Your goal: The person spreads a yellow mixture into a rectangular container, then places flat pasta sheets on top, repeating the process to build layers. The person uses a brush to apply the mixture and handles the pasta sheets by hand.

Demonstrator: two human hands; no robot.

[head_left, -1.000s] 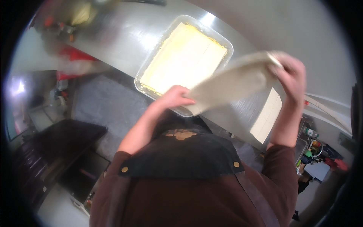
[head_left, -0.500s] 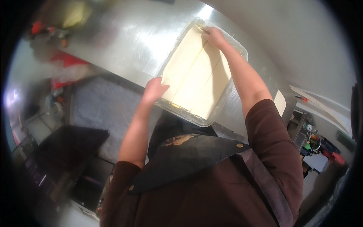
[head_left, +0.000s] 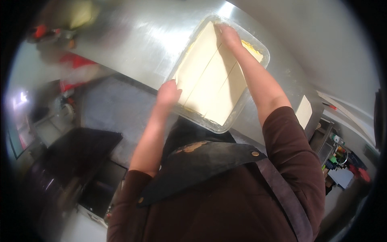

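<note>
A clear rectangular tray [head_left: 236, 121] holds long, pale flat dough sheets [head_left: 217, 86] laid side by side, with thin seams between them. Yellow filling [head_left: 253, 48] shows along the tray's far right edge. My left hand [head_left: 168, 93] is closed at the near end of the leftmost dough sheet [head_left: 200, 54], by the tray's left rim; a narrow edge of the sheet stands up beside the thumb. At the far end, my right hand [head_left: 229, 35] pinches the same sheet, its fingertips partly hidden. My right forearm crosses above the tray's right side.
The tray stands on a shiny metal counter [head_left: 149, 44], close to its front edge. A pale wall [head_left: 306, 36] rises behind. A white board [head_left: 304, 111] sits at the right. Red and yellow items blur at the far left, above a dark panel [head_left: 84, 151].
The leftmost dough sheet has settled flatter, and the yellow gap beside it has narrowed to a thin seam. Both hands stay on its ends. The tray sits slightly higher in view.
</note>
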